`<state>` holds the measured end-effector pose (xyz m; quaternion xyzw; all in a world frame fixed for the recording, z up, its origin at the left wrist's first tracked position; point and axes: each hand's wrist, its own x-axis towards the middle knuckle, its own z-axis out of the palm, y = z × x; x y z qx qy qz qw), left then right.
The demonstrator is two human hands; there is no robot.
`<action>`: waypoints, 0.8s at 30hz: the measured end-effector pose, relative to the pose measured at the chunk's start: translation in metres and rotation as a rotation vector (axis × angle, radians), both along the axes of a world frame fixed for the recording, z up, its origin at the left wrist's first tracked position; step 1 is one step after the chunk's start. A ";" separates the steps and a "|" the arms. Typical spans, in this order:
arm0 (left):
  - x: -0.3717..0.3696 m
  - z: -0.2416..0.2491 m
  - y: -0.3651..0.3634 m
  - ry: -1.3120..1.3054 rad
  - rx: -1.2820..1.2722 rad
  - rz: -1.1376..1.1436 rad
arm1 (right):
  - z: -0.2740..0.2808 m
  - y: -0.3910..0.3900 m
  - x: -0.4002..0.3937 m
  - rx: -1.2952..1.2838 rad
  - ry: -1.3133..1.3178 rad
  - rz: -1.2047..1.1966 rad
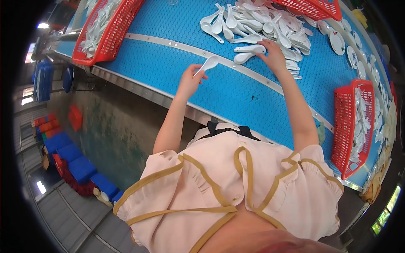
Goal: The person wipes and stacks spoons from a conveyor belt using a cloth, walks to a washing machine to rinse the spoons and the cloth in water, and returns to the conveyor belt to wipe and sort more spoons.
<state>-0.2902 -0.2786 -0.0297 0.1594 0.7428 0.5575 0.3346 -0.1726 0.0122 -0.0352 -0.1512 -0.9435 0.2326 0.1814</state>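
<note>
Blouse fabric (303, 194), pale with tan trim, fills the foreground, against the near edge of a blue textured table (244, 97). To the right, near that edge, a red slotted basket (341, 126) holds white spoons. Over the near strip of table, the left hand (192, 82) pinches one white soup spoon (209, 63) by its handle, bowl pointing away. A pale metal strip (253, 76) crosses the surface just beyond. Past it, the right hand (273, 57) has its fingers bent at two side-by-side spoons (249, 49), partly covering them; whether it grips them I cannot tell. Directly behind lies a loose heap of spoons (261, 23), overlapping at many angles. A spoon-filled red basket (110, 40) stands at left, another red basket (314, 7) borders the heap's far side, and patterned dishes (337, 43) line the right.
</note>
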 end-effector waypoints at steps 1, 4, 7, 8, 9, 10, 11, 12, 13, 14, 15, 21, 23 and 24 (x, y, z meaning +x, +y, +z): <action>-0.009 -0.002 -0.005 0.007 -0.026 -0.027 | -0.003 0.001 -0.013 0.022 -0.055 0.011; -0.032 -0.006 -0.008 -0.043 -0.080 -0.060 | -0.009 -0.001 -0.033 0.036 -0.209 0.015; -0.051 -0.028 -0.002 -0.046 -0.078 -0.050 | -0.007 -0.002 -0.035 0.071 -0.393 -0.004; -0.056 -0.038 0.001 0.010 -0.047 -0.030 | -0.006 -0.003 -0.034 0.026 -0.401 -0.018; -0.058 -0.037 0.008 -0.007 -0.048 -0.041 | -0.006 -0.002 -0.033 -0.019 -0.410 -0.032; -0.057 -0.031 0.018 -0.197 0.026 0.050 | -0.007 -0.002 -0.032 -0.024 -0.429 -0.040; -0.056 -0.028 0.027 -0.384 0.099 0.144 | -0.007 -0.001 -0.031 -0.032 -0.426 -0.046; -0.056 -0.029 0.033 -0.396 0.098 0.141 | -0.006 0.000 -0.033 -0.038 -0.419 -0.049; -0.056 -0.030 0.039 -0.542 0.144 0.124 | -0.004 -0.002 -0.032 -0.038 -0.429 -0.051; -0.055 -0.032 0.045 -0.684 0.191 0.108 | -0.001 -0.006 -0.030 -0.101 -0.386 -0.123; -0.051 -0.036 0.050 -0.695 0.215 0.071 | 0.002 -0.011 -0.029 -0.164 -0.343 -0.193; -0.026 -0.024 0.067 -0.826 0.335 -0.043 | 0.024 -0.072 -0.049 -1.075 -0.215 -0.222; -0.028 -0.027 0.065 -0.964 0.398 -0.023 | 0.021 -0.079 -0.063 -1.046 -0.251 -0.151; -0.033 -0.029 0.060 -0.961 0.398 -0.024 | 0.013 -0.072 -0.074 -0.922 -0.172 -0.224</action>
